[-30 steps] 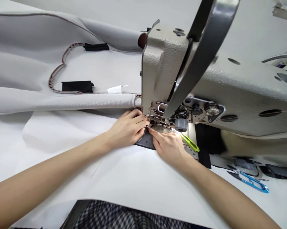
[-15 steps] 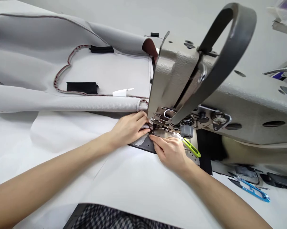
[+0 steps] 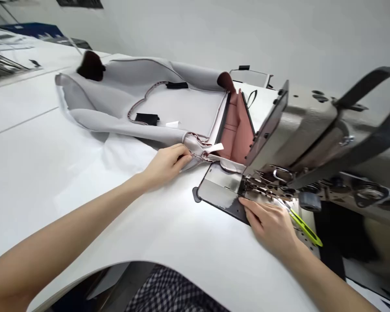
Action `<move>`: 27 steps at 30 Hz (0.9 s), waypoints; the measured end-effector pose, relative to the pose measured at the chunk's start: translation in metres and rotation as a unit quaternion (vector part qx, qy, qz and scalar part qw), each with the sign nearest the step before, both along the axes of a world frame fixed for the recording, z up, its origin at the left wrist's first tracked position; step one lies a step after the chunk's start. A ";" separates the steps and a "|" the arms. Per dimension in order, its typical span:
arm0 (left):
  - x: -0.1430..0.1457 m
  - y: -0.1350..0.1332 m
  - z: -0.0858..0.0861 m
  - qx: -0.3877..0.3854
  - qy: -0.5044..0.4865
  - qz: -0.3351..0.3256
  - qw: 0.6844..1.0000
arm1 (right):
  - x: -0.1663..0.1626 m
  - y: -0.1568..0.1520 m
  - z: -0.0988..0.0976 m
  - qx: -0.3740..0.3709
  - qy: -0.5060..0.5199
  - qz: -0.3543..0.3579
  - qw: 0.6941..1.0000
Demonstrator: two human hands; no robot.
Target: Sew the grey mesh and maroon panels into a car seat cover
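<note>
My left hand (image 3: 170, 162) is closed on the near edge of a sewn grey seat cover (image 3: 117, 106), beside a bunched seam with dark red edging. The cover lies to the left of and behind the sewing machine (image 3: 308, 134), with a rust-pink panel (image 3: 230, 134) showing at its right end. My right hand (image 3: 272, 223) rests on the machine bed just in front of the presser foot area, index finger stretched forward; its inner fingers are partly hidden. Beyond that hand lie lime-green thread snips (image 3: 307, 227). The metal bed plate (image 3: 219, 190) is uncovered between my hands.
A white worktable (image 3: 52, 182) spreads to the left, with a curved cut-out at my lap. Black strips (image 3: 147, 118) and a white tag (image 3: 173, 124) are on the cover. The machine's dark curved guard (image 3: 370, 125) juts out at the right. A pale wall stands behind.
My left hand has drawn the cover's edge leftward, away from the needle area, baring the bed plate. My right hand stays by the machine. The view has swung left.
</note>
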State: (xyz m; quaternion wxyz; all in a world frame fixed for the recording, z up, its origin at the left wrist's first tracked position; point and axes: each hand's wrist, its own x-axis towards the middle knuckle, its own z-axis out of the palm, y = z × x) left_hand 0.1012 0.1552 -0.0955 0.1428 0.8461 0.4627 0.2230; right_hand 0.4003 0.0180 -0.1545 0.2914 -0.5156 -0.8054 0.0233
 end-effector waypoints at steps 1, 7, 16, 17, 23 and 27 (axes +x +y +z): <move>-0.007 -0.005 0.004 -0.016 -0.016 0.015 1.000 | 0.000 0.000 -0.001 0.007 -0.004 0.004 1.000; -0.026 -0.023 0.021 -0.064 -0.040 0.028 0.997 | 0.002 0.001 -0.002 0.047 -0.035 0.025 0.998; -0.028 -0.023 0.020 -0.068 -0.049 0.050 0.995 | -0.003 0.001 0.002 0.062 -0.050 0.016 0.997; -0.027 -0.021 0.019 -0.062 -0.047 0.055 0.995 | -0.003 0.001 0.002 0.062 -0.050 0.016 0.997; -0.042 0.007 0.015 -0.022 0.013 0.107 0.994 | -0.002 -0.001 0.000 0.062 -0.056 0.012 0.996; -0.099 0.003 0.019 -0.010 0.034 0.148 0.988 | 0.003 -0.005 -0.002 0.053 -0.052 0.024 0.997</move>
